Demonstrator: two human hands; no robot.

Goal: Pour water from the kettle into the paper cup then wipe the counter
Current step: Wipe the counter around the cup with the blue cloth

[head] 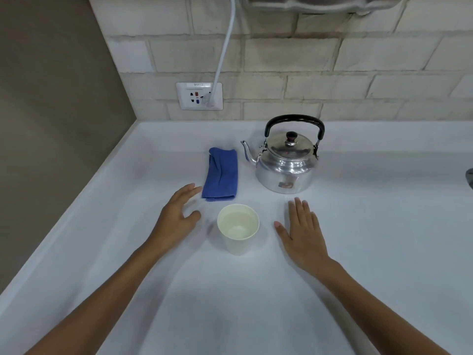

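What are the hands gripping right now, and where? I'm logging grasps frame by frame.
Nothing is held. The left hand and right hand are open on either side of the paper cup, touching neither it nor the kettle.

A kitchen: a pale counter (230, 290) runs into a corner beyond both hands, backed by light brick-pattern tiles (294, 55), with a wall socket (199, 96) beyond the left hand and a steel stovetop kettle (286, 160) ahead of the right.

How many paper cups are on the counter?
1: a white paper cup stands between the open left hand and right hand, in front of the folded blue cloth.
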